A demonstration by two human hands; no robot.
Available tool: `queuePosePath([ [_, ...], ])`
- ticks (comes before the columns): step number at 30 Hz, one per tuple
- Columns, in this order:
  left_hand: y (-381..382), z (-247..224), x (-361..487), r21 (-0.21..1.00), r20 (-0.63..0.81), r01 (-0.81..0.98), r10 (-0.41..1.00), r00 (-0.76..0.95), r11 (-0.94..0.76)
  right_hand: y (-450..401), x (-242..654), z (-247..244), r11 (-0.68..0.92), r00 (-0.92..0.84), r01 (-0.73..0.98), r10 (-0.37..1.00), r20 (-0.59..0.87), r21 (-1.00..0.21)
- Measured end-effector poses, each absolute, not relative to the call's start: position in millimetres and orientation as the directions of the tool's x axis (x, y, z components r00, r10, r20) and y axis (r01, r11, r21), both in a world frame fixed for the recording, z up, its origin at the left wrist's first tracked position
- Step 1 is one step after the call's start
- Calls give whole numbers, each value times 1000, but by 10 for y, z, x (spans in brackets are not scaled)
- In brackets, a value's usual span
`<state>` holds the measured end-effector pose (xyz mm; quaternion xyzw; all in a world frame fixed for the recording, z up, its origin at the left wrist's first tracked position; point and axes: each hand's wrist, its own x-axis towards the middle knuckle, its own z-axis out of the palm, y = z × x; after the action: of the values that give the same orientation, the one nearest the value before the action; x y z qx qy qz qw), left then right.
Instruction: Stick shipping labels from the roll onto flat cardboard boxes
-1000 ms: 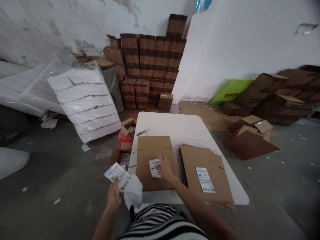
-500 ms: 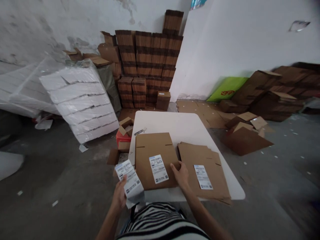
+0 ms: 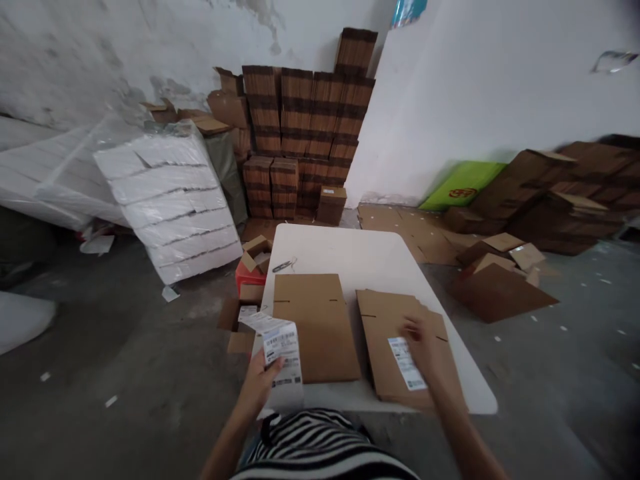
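My left hand [image 3: 263, 377] is closed on a strip of printed shipping labels [image 3: 283, 360], which trails back to the open carton at the table's left. Just right of it lies a flat, folded cardboard box [image 3: 315, 333] with no label on its upper face. Beside that is a pile of flat cardboard boxes [image 3: 390, 313], the top one bearing a white shipping label [image 3: 407, 363]. Over this pile is my right hand [image 3: 421, 343], covering part of the label's edge; its fingers are blurred, and whether they touch the cardboard is unclear.
The boxes lie on a white table [image 3: 340, 250] with small snips [image 3: 283, 265] near its left edge. An open carton [image 3: 240, 310] and a red stool [image 3: 249, 275] stand to the left. Bundled flat cartons [image 3: 305, 113] are stacked by the wall; opened cardboard [image 3: 500, 280] lies right.
My right hand has moved right, from the left box to the right pile. The labelled box has left the left spot, exposing an unlabelled one. My left hand shifted slightly right with the labels.
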<state>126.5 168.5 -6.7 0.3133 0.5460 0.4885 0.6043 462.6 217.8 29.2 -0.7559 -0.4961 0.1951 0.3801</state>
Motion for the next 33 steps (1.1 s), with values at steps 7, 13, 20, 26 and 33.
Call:
queuePosePath([
  [7, 1660, 160, 1376, 674, -506, -550, 850, 143, 493, 2053, 2891, 210, 272, -402, 383, 909, 106, -883],
  [13, 1717, 3, 1192, 416, -769, -792, 638, -43, 448, 1894, 2878, 451, 428, -555, 337, 810, 190, -839],
  [20, 1587, -467, 611, 660, -696, -715, 548, -464, 232, 2473, 3152, 342, 124, -136, 436, 988, 72, -891],
  [26, 1533, -516, 738, 700, -666, -602, 655, -356, 384, 2427, 3055, -436, 69, -93, 646, 996, 11, -760],
  [33, 1574, -669, 1048, 705, -668, -506, 705, -239, 497, 2213, 3594, -762, -316, 265, 797, 949, -171, -515],
])
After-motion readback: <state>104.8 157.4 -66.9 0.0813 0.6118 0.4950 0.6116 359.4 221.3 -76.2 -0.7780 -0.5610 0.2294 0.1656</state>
